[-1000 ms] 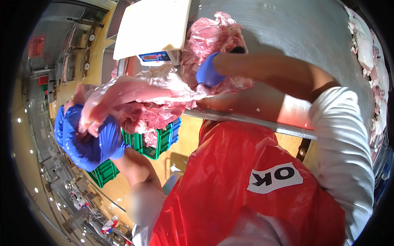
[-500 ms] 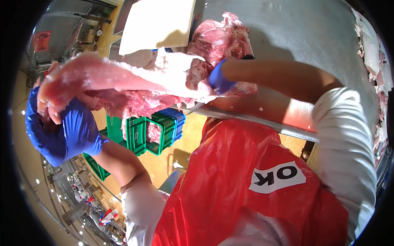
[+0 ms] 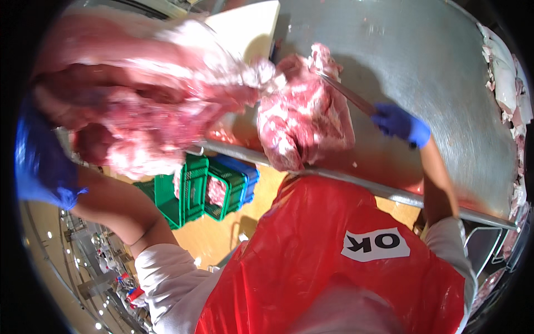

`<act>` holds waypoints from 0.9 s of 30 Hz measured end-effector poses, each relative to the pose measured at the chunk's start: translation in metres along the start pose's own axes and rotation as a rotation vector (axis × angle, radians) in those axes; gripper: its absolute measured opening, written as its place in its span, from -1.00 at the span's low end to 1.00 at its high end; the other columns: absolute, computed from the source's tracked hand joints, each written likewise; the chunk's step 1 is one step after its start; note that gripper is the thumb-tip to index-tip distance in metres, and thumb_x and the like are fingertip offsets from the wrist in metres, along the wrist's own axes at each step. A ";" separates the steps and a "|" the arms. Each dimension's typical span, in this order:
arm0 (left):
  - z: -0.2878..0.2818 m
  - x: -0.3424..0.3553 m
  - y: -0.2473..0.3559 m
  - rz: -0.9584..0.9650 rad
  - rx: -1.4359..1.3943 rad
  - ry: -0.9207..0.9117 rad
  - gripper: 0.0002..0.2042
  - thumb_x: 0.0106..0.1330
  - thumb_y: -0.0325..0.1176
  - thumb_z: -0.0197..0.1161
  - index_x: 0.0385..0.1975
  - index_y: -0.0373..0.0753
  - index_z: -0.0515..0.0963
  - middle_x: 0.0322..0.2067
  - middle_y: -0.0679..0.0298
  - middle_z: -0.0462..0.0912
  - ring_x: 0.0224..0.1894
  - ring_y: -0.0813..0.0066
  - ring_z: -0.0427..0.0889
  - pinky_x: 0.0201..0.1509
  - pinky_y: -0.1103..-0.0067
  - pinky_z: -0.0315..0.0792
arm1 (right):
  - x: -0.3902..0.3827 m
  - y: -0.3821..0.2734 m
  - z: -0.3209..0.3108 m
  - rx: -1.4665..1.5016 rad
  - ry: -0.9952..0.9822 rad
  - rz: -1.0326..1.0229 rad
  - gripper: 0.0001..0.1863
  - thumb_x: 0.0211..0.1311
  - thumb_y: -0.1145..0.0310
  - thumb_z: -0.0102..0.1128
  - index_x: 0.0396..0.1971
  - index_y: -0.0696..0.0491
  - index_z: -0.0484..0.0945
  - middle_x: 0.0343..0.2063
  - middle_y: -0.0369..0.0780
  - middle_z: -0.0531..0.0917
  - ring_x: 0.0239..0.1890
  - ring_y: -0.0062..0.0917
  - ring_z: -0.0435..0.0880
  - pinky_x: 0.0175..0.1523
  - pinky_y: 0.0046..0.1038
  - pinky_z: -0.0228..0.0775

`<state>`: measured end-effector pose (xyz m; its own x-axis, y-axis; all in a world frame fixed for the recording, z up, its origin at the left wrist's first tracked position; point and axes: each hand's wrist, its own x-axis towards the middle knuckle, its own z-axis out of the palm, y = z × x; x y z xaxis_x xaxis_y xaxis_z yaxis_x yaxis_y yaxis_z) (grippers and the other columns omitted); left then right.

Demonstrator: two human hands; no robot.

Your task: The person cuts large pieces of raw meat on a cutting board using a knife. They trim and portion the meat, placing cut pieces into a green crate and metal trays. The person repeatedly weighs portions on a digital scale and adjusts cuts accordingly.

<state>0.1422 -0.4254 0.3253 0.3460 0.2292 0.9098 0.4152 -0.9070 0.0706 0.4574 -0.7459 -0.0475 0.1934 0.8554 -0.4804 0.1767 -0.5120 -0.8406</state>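
Note:
My left hand (image 3: 41, 156), in a blue glove, grips a large slab of raw pink meat with white fat (image 3: 144, 94), raised at the left and slightly blurred; its fingers are mostly hidden behind it. My right hand (image 3: 400, 125), also gloved, is closed on the handle of a long knife (image 3: 350, 94) out over the steel table (image 3: 423, 67). The blade points toward the upper left, its tip at the top of a second lump of meat (image 3: 303, 122) lying near the table's front edge. Whether the slab touches that lump I cannot tell.
A white board (image 3: 250, 22) is at the back, partly hidden by the slab. Green crates (image 3: 192, 195), one with meat inside, and blue crates (image 3: 249, 181) stand on the floor below left. Pale meat pieces (image 3: 503, 78) line the table's right edge. My red apron (image 3: 311, 261) fills the bottom middle.
My left hand has lifted the slab leftward and up, turning it. My right hand has drawn away from it to the right, showing the knife. The lump on the table is more uncovered.

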 end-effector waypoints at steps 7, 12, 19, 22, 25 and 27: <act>0.059 -0.022 0.080 -0.089 -0.288 0.058 -0.58 -0.03 -0.66 0.38 -0.08 -0.45 0.57 -0.20 0.20 0.67 -0.19 0.54 0.60 -0.02 0.60 0.48 | -0.068 0.085 0.050 0.424 0.304 0.088 -0.86 0.42 0.32 0.01 -0.31 0.05 0.44 -0.62 -0.40 0.42 -0.64 -0.75 0.38 -0.53 -0.64 0.26; 0.061 -0.054 0.053 -0.121 -0.414 0.071 -0.62 0.03 -0.72 0.29 -0.07 -0.44 0.55 -0.15 0.21 0.65 -0.11 0.51 0.59 0.06 0.55 0.47 | -0.078 0.123 0.055 0.513 0.402 0.061 -0.89 0.44 0.35 -0.02 -0.26 0.04 0.46 -0.62 -0.42 0.41 -0.65 -0.75 0.38 -0.54 -0.65 0.26; -0.010 -0.092 -0.001 -0.147 -0.076 -0.022 -0.72 0.13 -0.56 0.30 -0.13 -0.35 0.60 -0.26 0.19 0.70 -0.23 0.41 0.66 -0.10 0.55 0.52 | -0.066 0.123 0.048 0.357 0.472 0.147 -0.91 0.43 0.34 0.00 -0.23 0.02 0.44 -0.64 -0.42 0.37 -0.67 -0.75 0.34 -0.61 -0.64 0.19; -0.062 -0.098 -0.039 0.093 0.000 -0.030 -0.68 -0.12 -0.60 0.11 -0.29 -0.31 0.61 -0.46 0.19 0.55 -0.41 0.41 0.51 -0.25 0.61 0.40 | -0.058 0.120 0.052 0.399 0.474 0.112 -0.89 0.43 0.30 0.03 -0.23 0.01 0.44 -0.63 -0.42 0.39 -0.67 -0.76 0.33 -0.61 -0.64 0.16; -0.121 -0.121 -0.072 -0.172 0.200 -0.120 -0.71 -0.14 -0.62 0.11 -0.34 -0.32 0.58 -0.57 0.22 0.43 -0.50 0.49 0.41 -0.36 0.58 0.33 | -0.042 0.099 0.057 0.337 0.430 0.135 -0.85 0.43 0.25 0.04 -0.26 0.00 0.43 -0.62 -0.41 0.40 -0.67 -0.75 0.34 -0.60 -0.62 0.18; -0.158 -0.134 -0.103 -0.281 0.329 -0.171 -0.73 -0.14 -0.62 0.11 -0.37 -0.31 0.57 -0.61 0.21 0.38 -0.53 0.46 0.37 -0.40 0.55 0.31 | -0.031 0.091 0.056 0.296 0.444 0.150 -0.84 0.44 0.23 0.04 -0.28 0.00 0.42 -0.62 -0.40 0.40 -0.67 -0.73 0.35 -0.60 -0.62 0.19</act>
<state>-0.0794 -0.4187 0.2611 0.3042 0.5300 0.7916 0.7483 -0.6472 0.1458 0.4131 -0.8143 -0.1229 0.5955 0.6268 -0.5025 -0.1508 -0.5273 -0.8362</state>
